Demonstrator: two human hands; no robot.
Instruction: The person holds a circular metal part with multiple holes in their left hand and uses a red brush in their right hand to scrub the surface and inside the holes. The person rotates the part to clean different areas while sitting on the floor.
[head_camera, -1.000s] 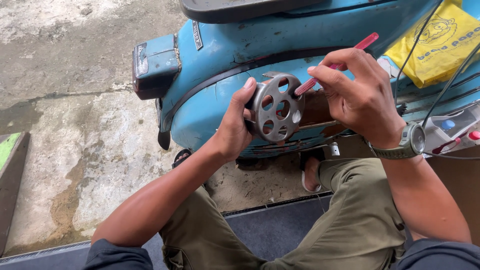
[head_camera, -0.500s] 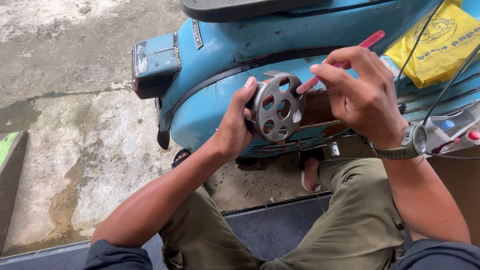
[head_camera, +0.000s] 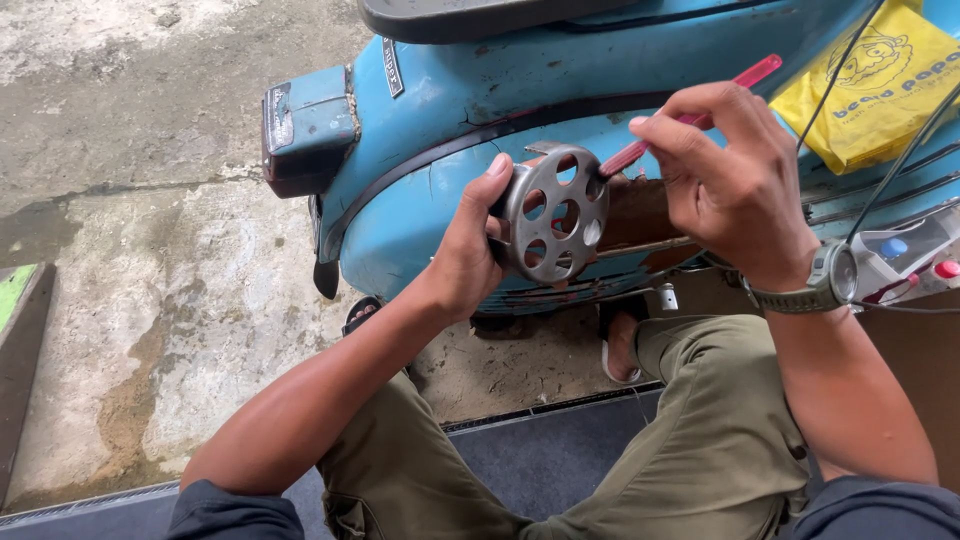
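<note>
- Currently, the left hand (head_camera: 470, 255) holds a round grey metal disc (head_camera: 555, 215) upright in front of the blue scooter body (head_camera: 450, 120); the grip is closed on the disc, thumb along its left edge, fingers hidden behind it.
- Disc details: several round holes are arranged around a centre hole; the flat face points toward the camera.
- Disc location: raised in the air between the two hands, level with the scooter's side panel, above the knees.
- Right hand (head_camera: 735, 190): the grip is closed on a thin red stick-like tool (head_camera: 690, 120), pinched between thumb and fingertips.
- Tool position: it slants down to the left; its lower end meets the disc's upper right rim. The exact contact point cannot be resolved.
- A grey-green wristwatch (head_camera: 825, 285) sits on the right wrist.
- Surroundings: a yellow bag (head_camera: 880, 90) lies at upper right, black cables (head_camera: 850, 60) run across it, and the scooter's tail lamp (head_camera: 300, 125) projects to the left over the concrete floor (head_camera: 130, 260).
- Olive trousers (head_camera: 700, 440) cover both legs.
</note>
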